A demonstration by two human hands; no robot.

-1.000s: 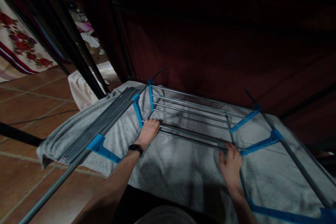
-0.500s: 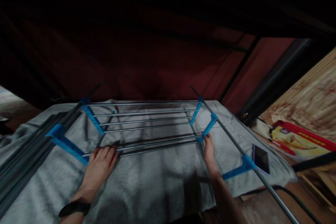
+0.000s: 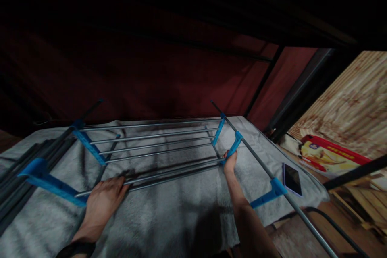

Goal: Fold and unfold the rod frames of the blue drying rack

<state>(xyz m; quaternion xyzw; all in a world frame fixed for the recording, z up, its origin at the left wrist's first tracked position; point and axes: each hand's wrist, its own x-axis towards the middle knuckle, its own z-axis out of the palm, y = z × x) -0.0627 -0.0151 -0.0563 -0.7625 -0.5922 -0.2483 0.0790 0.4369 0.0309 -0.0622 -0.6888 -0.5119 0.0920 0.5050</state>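
A rack of metal tubes with blue plastic brackets lies on a grey blanket (image 3: pixel 178 209). My left hand (image 3: pixel 104 197) is wrapped over the front metal tubes (image 3: pixel 169 175) near their left end, beside the left front bracket (image 3: pixel 54 183). At the opposite end, my right hand (image 3: pixel 230 163) grips a blue bracket (image 3: pixel 234 148) where the front tubes meet it. Several rear tubes (image 3: pixel 163 144) span between two further brackets. Another blue bracket (image 3: pixel 269 198) sticks out from the long right side pole (image 3: pixel 260 159). The fingertips of both hands are partly hidden.
Several loose grey tubes (image 3: pixel 18 177) lie at the left. A phone (image 3: pixel 292 179) rests near the blanket's right edge. Beyond it is a red and yellow package (image 3: pixel 329 153). Dark bed-frame posts (image 3: pixel 264 80) and a dark red wall (image 3: pixel 151 76) stand behind.
The view has turned slightly to the right, so most things sit further left. My right hand has closed more around the bracket; my left hand stays on the front tubes.
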